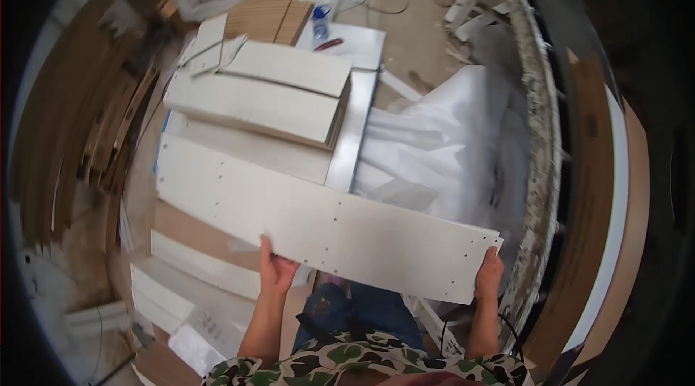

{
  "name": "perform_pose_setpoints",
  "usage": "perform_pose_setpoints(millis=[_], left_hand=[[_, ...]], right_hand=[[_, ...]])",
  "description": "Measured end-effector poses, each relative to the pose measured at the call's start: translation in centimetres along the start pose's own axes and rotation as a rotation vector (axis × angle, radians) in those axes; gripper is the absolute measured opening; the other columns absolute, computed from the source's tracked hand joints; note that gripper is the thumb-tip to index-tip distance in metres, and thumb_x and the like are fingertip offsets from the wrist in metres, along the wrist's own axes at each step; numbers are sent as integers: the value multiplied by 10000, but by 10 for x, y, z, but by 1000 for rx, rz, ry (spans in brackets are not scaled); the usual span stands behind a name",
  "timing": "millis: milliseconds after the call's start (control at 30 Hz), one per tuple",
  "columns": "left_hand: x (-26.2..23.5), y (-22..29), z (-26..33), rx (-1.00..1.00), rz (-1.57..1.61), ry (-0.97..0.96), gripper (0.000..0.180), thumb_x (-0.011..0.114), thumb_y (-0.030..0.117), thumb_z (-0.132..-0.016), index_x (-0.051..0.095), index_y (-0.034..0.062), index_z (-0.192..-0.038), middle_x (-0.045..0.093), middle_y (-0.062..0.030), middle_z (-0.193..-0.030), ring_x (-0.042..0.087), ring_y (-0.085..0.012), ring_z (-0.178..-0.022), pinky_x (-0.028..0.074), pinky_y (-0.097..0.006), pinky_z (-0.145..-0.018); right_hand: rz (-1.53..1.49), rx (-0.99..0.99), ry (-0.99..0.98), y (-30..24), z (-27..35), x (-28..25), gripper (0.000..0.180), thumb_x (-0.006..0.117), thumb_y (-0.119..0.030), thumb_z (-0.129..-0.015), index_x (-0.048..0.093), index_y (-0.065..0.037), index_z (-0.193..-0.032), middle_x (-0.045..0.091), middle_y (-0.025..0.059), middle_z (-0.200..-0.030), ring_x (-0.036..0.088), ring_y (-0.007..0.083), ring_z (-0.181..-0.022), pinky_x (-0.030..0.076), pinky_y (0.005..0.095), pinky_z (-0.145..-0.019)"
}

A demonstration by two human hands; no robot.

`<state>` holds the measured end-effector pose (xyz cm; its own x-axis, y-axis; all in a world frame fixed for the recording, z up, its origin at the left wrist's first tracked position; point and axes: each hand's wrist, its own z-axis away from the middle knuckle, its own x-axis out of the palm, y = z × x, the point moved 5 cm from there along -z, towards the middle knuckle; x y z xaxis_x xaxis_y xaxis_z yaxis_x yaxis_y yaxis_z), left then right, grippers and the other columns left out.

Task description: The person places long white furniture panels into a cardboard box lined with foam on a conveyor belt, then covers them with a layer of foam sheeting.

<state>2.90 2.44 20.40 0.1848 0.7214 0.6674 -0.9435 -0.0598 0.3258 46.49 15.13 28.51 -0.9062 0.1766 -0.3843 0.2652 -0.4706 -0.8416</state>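
left hand [277,270] at 7 o'clock, right hand [490,275] at 4, both gripping a drilled white panel [311,219] mid-view, fingertips hidden underneath. past it: board stack [268,100] crowding 11, rumpled white sheeting [441,129] at 1, blue-capped bottle [320,25] at 12.

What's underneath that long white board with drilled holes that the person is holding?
Past the near edge of the long white board, a flat brown surface and blue denim trousers show. Whatever lies directly beneath the board is covered, so I can't tell.

The long panel [384,238] looks smooth and faintly satin. Beyond it are a clear plastic bottle [320,28] and wood-grained boards [260,18]; right of it, matt brown cardboard [588,205].
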Motion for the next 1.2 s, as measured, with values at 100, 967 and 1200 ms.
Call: perform_pose_setpoints(millis=[100,967,1200], left_hand=[[52,64,50,351,-14,-149,663,411,553,-839,311,106,-1319,394,-67,-1313,394,-267,-1181,336,-448,-965],[494,-311,160,-400,-733,-929,346,451,233,-861,449,12,-1127,541,-125,-1081,547,-243,-976,465,-412,-816],[553,-528,139,-626,-818,-830,325,417,172,-893,398,5,-1171,505,-155,-1139,533,-274,-1016,462,-446,-850]], right_hand=[[-173,13,3,-5,48,-39,431,389,-363,-923,535,33,-1012,593,79,-908,549,151,-803,431,278,-724],[-864,-201,805,6,233,-430,445,423,-370,-904,555,37,-1027,607,95,-878,596,158,-709,475,245,-628],[-718,-5,1030,69,220,-505,541,415,-431,-894,514,49,-1121,583,131,-1022,580,218,-877,453,277,-757]])
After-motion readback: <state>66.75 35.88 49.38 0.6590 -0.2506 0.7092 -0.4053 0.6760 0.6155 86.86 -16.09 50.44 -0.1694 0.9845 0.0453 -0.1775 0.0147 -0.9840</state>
